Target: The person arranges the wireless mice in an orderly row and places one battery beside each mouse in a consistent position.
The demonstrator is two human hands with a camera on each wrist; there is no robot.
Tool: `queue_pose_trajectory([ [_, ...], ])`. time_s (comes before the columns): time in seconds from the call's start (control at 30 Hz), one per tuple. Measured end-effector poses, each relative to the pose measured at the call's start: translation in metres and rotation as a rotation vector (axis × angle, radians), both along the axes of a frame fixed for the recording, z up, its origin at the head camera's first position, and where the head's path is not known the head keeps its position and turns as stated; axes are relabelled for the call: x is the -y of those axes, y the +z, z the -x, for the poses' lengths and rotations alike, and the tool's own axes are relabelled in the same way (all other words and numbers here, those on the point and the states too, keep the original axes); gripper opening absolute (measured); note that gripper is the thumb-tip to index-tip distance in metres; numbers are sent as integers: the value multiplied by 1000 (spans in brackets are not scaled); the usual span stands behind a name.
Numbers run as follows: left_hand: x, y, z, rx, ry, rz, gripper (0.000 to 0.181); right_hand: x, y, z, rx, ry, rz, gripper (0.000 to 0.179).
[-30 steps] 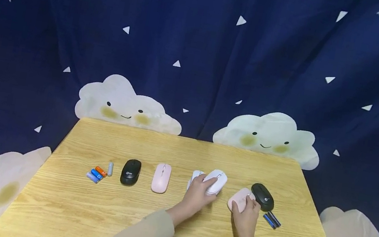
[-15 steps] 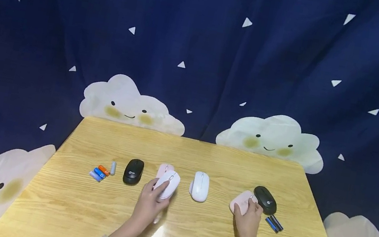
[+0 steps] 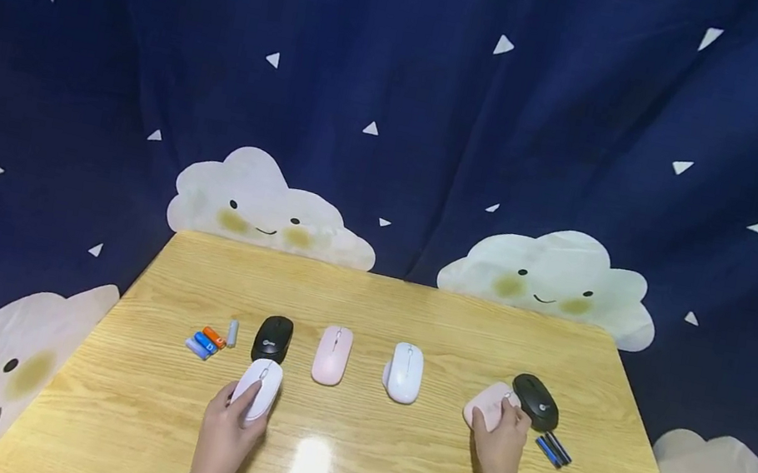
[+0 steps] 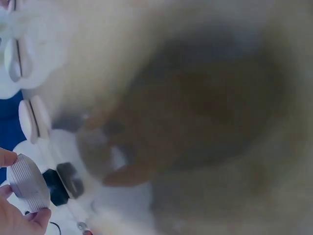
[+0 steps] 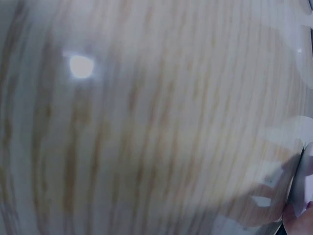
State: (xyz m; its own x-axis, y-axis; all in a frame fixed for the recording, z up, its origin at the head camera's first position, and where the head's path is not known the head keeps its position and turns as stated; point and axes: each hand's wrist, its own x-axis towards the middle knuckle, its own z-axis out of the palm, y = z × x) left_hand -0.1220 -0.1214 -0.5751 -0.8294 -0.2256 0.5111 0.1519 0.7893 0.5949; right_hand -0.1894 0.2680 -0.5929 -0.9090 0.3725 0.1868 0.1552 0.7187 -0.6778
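Head view: the left hand [image 3: 225, 431] has its fingers clamped on the sides of a white mouse [image 3: 266, 379], positioned just on the near side of a black mouse [image 3: 273, 336]. The right hand [image 3: 500, 446] has its fingers clamped on a pink mouse [image 3: 489, 400] at the counter's [image 3: 385, 462] right, beside a second black mouse [image 3: 537, 403].

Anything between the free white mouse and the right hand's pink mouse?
Bare tabletop between free white mouse and held pink mouse, per the head view.
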Motion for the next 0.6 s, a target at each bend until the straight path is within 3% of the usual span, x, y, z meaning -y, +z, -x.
queue_pose_trajectory([
  [0.33,10,-2,-11,190,46,15,46,-2,-1,0,15,-7,5,59],
  [0.6,10,-3,-13,264,51,30,45,-1,1,0,25,2,9,60],
])
